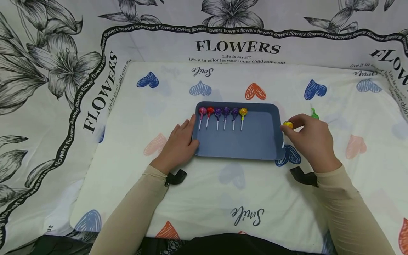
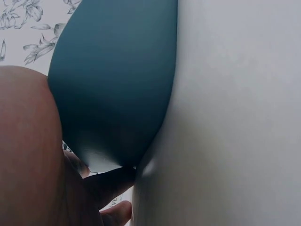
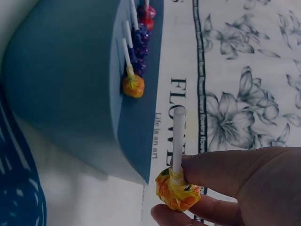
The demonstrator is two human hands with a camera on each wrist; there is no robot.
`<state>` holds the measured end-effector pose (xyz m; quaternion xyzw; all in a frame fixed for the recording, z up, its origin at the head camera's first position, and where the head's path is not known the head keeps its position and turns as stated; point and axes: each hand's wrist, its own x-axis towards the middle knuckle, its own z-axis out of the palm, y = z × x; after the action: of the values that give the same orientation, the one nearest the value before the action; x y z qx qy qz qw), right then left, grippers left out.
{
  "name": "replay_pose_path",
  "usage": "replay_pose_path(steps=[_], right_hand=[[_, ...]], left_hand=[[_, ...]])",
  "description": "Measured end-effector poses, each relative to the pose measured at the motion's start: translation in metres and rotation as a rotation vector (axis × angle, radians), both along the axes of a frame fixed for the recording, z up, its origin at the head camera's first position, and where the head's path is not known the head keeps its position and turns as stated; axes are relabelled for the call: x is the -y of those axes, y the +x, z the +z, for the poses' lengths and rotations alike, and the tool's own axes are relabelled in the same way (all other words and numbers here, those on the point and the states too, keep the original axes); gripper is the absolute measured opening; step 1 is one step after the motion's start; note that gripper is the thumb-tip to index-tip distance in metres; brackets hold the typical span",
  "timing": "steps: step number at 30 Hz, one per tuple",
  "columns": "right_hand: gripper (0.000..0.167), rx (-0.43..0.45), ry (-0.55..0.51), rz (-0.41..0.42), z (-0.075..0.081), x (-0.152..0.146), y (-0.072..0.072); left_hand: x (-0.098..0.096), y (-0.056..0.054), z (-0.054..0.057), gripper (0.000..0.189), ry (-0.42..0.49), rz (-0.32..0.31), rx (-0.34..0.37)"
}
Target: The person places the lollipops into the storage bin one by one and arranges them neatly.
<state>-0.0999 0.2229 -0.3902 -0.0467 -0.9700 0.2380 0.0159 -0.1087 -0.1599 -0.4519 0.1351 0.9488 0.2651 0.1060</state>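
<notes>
My right hand (image 1: pixel 313 143) pinches a yellow-wrapped lollipop (image 3: pixel 178 190) by its head, just off the right edge of the blue-grey tray (image 1: pixel 236 147). Its white stick points up in the right wrist view. On the tray's left edge rests my left hand (image 1: pixel 178 145), fingers along the rim and thumb at the near side. Along the tray's far side lies a row of lollipops: a pink one (image 1: pixel 202 111), a red one (image 1: pixel 210 111), several purple ones (image 1: pixel 226 112) and a yellow one (image 1: pixel 243 112), sticks toward me.
A green-wrapped lollipop (image 1: pixel 314 114) lies on the cloth beyond my right hand, partly hidden by it. The white cloth (image 1: pixel 236 191) with printed hearts lies under the tray, over a flower-patterned sheet (image 1: pixel 153 42).
</notes>
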Motion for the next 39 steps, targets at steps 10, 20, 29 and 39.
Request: replay_pose_path(steps=[10, 20, 29, 39], right_hand=[[0.04, -0.025, -0.048, 0.038, -0.003, 0.013, -0.017], [0.039, -0.02, -0.039, 0.052, -0.004, 0.024, -0.029], [0.038, -0.027, -0.046, 0.089, 0.004, 0.025, -0.032], [0.039, -0.018, -0.064, 0.094, 0.012, 0.027, -0.043]], left_hand=[[0.0, -0.001, 0.0, 0.082, -0.005, 0.001, 0.005], [0.0, -0.001, 0.0, 0.081, -0.006, -0.001, 0.002], [0.001, -0.001, -0.001, 0.081, -0.02, 0.005, 0.002], [0.001, 0.0, -0.001, 0.081, -0.01, 0.002, 0.004]])
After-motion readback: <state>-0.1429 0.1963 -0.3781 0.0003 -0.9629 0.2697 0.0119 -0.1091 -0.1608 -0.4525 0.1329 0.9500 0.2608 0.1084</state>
